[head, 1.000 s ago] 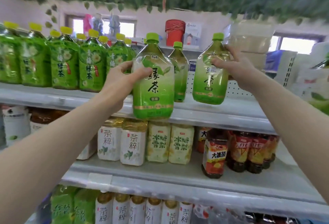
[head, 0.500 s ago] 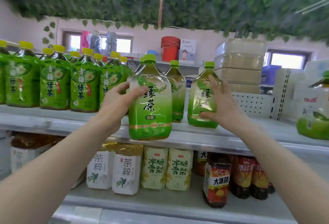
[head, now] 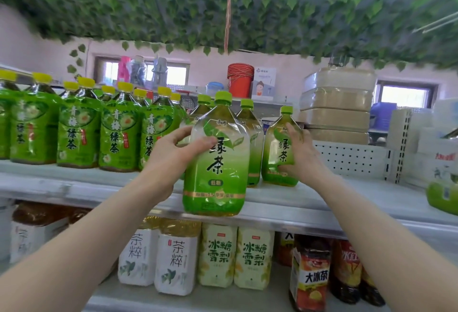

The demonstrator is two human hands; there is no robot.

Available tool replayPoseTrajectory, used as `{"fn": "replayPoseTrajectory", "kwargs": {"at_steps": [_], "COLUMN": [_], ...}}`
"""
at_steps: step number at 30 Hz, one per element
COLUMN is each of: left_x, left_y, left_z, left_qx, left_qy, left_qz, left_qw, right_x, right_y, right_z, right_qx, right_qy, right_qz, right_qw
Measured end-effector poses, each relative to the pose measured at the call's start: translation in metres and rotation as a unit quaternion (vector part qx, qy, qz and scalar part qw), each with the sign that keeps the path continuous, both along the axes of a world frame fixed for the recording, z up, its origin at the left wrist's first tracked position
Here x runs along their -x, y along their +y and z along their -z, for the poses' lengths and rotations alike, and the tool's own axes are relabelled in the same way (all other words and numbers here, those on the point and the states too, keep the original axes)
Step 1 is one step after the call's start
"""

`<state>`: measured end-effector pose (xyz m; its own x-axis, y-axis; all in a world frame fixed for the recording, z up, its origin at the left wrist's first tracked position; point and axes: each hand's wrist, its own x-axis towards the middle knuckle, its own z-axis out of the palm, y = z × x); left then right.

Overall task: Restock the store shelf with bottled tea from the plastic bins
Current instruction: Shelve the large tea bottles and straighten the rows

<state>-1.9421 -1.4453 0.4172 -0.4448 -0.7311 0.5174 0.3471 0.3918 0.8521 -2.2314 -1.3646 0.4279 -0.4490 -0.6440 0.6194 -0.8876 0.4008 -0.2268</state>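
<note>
A: Start at nine o'clock. What stands there?

B: A row of yellow-capped green tea bottles [head: 76, 125] on the top shelf [head: 74, 185], packed close, reaching toward the centre.

A: And the left hand [head: 173, 155]?

B: It grips the front green tea bottle [head: 216, 158] by the shoulder, thumb across the label and fingers round the far side. The bottle's base seems to sit at the shelf's front lip, at about six o'clock of the group; whether it rests fully or hangs a little, I cannot tell.

A: Behind it?

B: Two more green-capped bottles [head: 247, 123], set back at twelve o'clock.

A: Then the right hand [head: 301, 158]?

B: It lies flat along the right flank of the second green tea bottle [head: 278, 148], which stands on the shelf at three o'clock of the front one. The fingers are spread and pressing rather than wrapped round it.

A: So which step is this?

B: Placing, I judge: both bottles are at the shelf and being settled. Next, the front bottle needs pushing back off the lip, into line, before both hands let go. No bins show here.
</note>
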Motion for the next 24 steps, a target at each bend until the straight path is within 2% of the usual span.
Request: {"fn": "replayPoseTrajectory", "kwargs": {"at_steps": [2,4,6,8,9,13,16,19,21,24], "left_x": [0.000,0.002,0.006,0.014,0.020,0.042,0.048,0.050,0.050,0.050], "left_y": [0.002,0.004,0.009,0.014,0.016,0.025,0.034,0.035,0.027,0.010], "left_z": [-0.001,-0.003,-0.005,-0.007,-0.008,-0.009,-0.017,-0.029,-0.034,-0.032], "left_qx": [0.004,0.008,0.017,0.024,0.029,0.077,0.154,0.238,0.312,0.391], "left_qy": [-0.005,-0.010,-0.016,-0.017,-0.017,-0.047,-0.106,-0.150,-0.186,-0.250], "left_qz": [0.002,0.003,0.005,0.013,0.016,0.019,0.020,0.034,-0.052,-0.174], "left_qw": [1.000,1.000,1.000,0.999,0.999,0.996,0.982,0.959,0.930,0.869], "right_x": [-0.008,-0.031,-0.067,-0.104,-0.115,-0.124,-0.115,-0.106,-0.096,-0.073], "right_y": [0.005,0.019,0.038,0.055,0.060,0.065,0.070,0.076,0.080,0.081], "right_z": [-0.002,-0.003,0.000,0.008,0.013,0.026,0.028,0.020,0.008,-0.015], "right_qx": [0.002,0.080,0.146,0.133,0.124,0.222,0.283,0.321,0.344,0.359], "right_qy": [0.029,0.048,-0.048,-0.201,-0.244,-0.358,-0.394,-0.386,-0.365,-0.314], "right_qz": [0.013,-0.047,-0.178,-0.312,-0.350,-0.395,-0.404,-0.394,-0.375,-0.329], "right_qw": [1.000,0.995,0.972,0.919,0.896,0.816,0.776,0.770,0.780,0.815]}}
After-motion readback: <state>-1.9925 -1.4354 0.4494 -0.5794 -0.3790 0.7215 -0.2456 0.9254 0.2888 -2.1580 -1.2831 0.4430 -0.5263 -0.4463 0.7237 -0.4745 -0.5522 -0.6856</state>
